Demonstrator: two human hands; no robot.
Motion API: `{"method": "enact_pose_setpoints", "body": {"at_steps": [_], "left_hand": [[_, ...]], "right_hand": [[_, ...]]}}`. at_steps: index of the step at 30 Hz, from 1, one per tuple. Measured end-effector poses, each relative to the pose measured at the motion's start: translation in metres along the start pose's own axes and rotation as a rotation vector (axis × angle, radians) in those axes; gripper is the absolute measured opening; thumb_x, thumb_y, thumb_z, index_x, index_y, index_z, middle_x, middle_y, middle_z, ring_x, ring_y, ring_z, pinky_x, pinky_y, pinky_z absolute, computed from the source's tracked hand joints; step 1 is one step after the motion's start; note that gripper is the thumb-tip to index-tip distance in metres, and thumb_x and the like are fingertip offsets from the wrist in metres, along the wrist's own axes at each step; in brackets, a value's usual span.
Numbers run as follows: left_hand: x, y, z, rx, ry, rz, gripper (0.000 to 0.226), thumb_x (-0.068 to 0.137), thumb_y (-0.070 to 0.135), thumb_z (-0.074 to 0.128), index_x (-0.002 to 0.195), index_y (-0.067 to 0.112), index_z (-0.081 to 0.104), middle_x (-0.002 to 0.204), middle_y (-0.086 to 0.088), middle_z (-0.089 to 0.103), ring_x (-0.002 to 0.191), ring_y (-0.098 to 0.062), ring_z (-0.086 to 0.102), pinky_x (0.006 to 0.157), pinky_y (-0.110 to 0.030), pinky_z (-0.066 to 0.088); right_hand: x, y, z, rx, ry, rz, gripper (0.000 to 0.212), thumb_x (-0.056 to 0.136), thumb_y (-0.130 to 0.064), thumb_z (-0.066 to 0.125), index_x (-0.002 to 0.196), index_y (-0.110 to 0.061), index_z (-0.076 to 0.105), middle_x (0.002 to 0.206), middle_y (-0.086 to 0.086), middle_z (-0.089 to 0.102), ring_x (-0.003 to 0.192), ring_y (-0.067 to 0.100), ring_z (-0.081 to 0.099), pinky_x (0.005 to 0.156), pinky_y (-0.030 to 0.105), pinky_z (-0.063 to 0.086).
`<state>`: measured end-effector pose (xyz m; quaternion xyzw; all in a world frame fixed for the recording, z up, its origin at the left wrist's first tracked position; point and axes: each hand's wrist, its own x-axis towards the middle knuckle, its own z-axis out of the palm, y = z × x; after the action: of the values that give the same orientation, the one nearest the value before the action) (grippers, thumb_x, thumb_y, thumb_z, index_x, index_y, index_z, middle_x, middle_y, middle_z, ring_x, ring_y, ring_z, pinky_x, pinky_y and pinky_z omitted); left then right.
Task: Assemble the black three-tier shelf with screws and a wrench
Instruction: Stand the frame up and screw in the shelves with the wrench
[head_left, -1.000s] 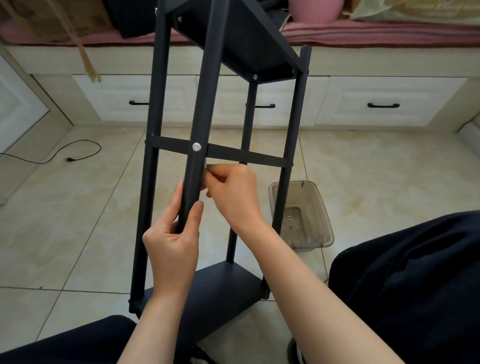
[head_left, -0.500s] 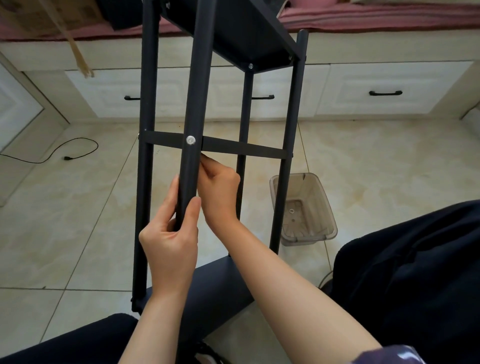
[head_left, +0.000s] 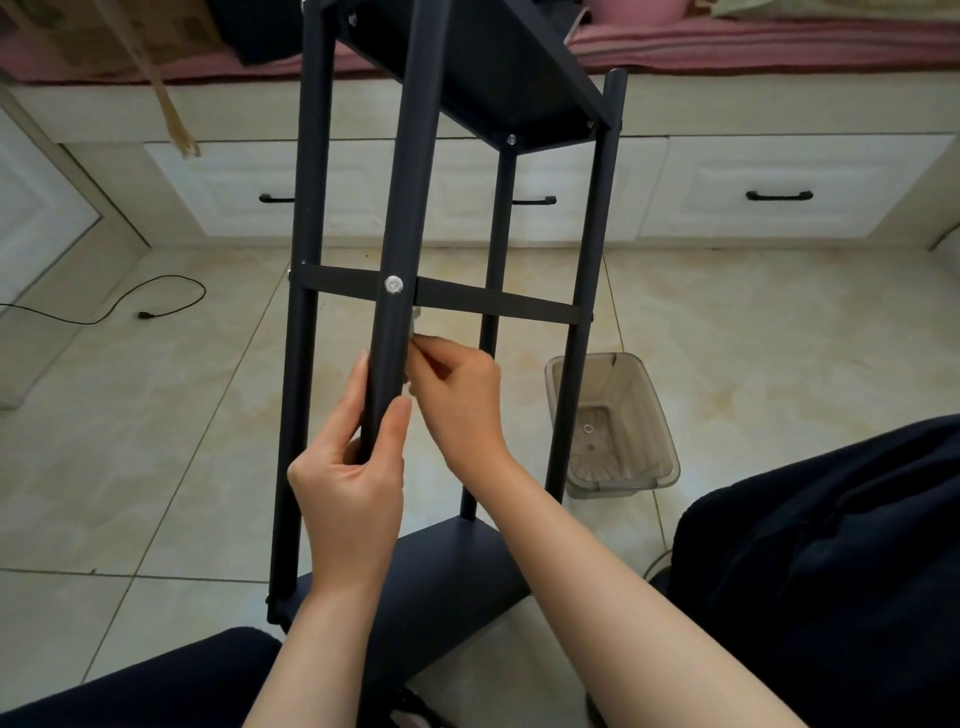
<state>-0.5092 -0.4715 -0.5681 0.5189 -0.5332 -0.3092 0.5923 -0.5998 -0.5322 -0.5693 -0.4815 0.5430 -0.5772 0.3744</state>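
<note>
The black shelf frame (head_left: 306, 218) stands tilted toward me on the tile floor, with an upper tray, a lower tray and a thin crossbar (head_left: 493, 304) between the posts. A silver screw head (head_left: 393, 285) shows where the crossbar meets the near post (head_left: 402, 208). My left hand (head_left: 348, 467) grips that post below the crossbar. My right hand (head_left: 454, 395) sits just behind the post and pinches a small silver wrench (head_left: 415, 317) that points up toward the joint. Most of the wrench is hidden by the post and fingers.
A clear plastic bin (head_left: 613, 421) with small hardware lies on the floor at the right, behind the far post. White drawers (head_left: 779, 192) line the back. A black cable (head_left: 156, 299) lies at the left. My dark-clothed legs (head_left: 810, 571) frame the bottom.
My right hand has shifted slightly down and right behind the post, with the wrench tip now showing under the crossbar. My left hand keeps its grip on the post.
</note>
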Motion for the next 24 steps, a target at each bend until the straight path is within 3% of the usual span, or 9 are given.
{"method": "enact_pose_setpoints", "body": {"at_steps": [3,5,7,9,12,16,21,24], "left_hand": [[0.0,0.0,0.0,0.002,0.009,-0.006,0.044,0.093,0.034,0.07,0.134,0.041,0.059,0.083,0.016,0.07,0.048,-0.013,0.044,0.045,-0.031,0.043],[-0.001,0.0,-0.001,0.005,0.013,-0.011,0.044,0.093,0.033,0.069,0.134,0.042,0.058,0.082,0.017,0.069,0.048,-0.012,0.045,0.045,-0.03,0.043],[-0.002,0.001,-0.001,0.004,0.016,-0.017,0.046,0.091,0.033,0.068,0.136,0.039,0.058,0.076,0.018,0.066,0.047,-0.018,0.043,0.043,-0.034,0.043],[-0.002,0.003,-0.001,0.006,0.016,-0.024,0.047,0.092,0.03,0.068,0.137,0.036,0.058,0.073,0.015,0.065,0.048,-0.026,0.042,0.043,-0.039,0.042],[-0.002,0.005,-0.002,0.006,0.012,-0.023,0.047,0.09,0.034,0.066,0.136,0.039,0.057,0.073,0.011,0.066,0.05,-0.034,0.041,0.043,-0.042,0.041],[-0.003,0.004,-0.001,-0.004,0.013,-0.034,0.047,0.093,0.026,0.068,0.138,0.035,0.058,0.085,0.014,0.071,0.05,-0.035,0.04,0.043,-0.044,0.041],[-0.003,0.005,-0.001,0.002,0.008,-0.019,0.05,0.091,0.032,0.067,0.14,0.03,0.058,0.106,-0.001,0.075,0.052,-0.036,0.042,0.044,-0.047,0.042],[-0.004,0.004,-0.001,0.007,0.001,-0.019,0.048,0.092,0.03,0.068,0.139,0.03,0.059,0.1,0.002,0.075,0.051,-0.038,0.04,0.043,-0.047,0.041]], "right_hand": [[-0.005,-0.005,-0.011,-0.064,-0.014,0.021,0.02,0.096,-0.019,0.059,0.089,-0.012,0.076,0.064,-0.009,0.065,0.064,0.007,0.06,0.066,0.023,0.05],[-0.007,-0.011,-0.017,-0.099,-0.037,0.04,0.02,0.096,-0.018,0.059,0.088,-0.012,0.076,0.064,-0.005,0.063,0.063,0.011,0.058,0.065,0.029,0.049],[-0.006,-0.019,-0.021,-0.116,-0.072,0.061,0.021,0.095,-0.017,0.058,0.086,-0.01,0.076,0.059,-0.005,0.058,0.058,0.01,0.05,0.059,0.028,0.044],[-0.004,-0.028,-0.024,-0.14,-0.093,0.07,0.022,0.095,-0.015,0.057,0.084,-0.009,0.075,0.05,-0.011,0.051,0.051,0.004,0.044,0.054,0.016,0.035],[0.0,-0.039,-0.03,-0.197,-0.112,0.064,0.021,0.095,-0.013,0.056,0.085,-0.01,0.075,0.045,-0.02,0.05,0.049,-0.002,0.047,0.051,0.009,0.036],[0.001,-0.049,-0.035,-0.28,-0.16,0.064,0.023,0.095,-0.013,0.054,0.09,-0.013,0.076,0.062,-0.016,0.056,0.056,0.001,0.05,0.054,0.011,0.033],[0.003,-0.058,-0.038,-0.33,-0.179,0.021,0.024,0.096,-0.01,0.052,0.093,-0.009,0.076,0.065,-0.015,0.056,0.059,0.002,0.05,0.055,0.009,0.034],[0.006,-0.062,-0.044,-0.328,-0.197,0.048,0.024,0.095,-0.009,0.053,0.089,-0.011,0.076,0.062,-0.013,0.057,0.057,0.004,0.049,0.057,0.014,0.037]]}}
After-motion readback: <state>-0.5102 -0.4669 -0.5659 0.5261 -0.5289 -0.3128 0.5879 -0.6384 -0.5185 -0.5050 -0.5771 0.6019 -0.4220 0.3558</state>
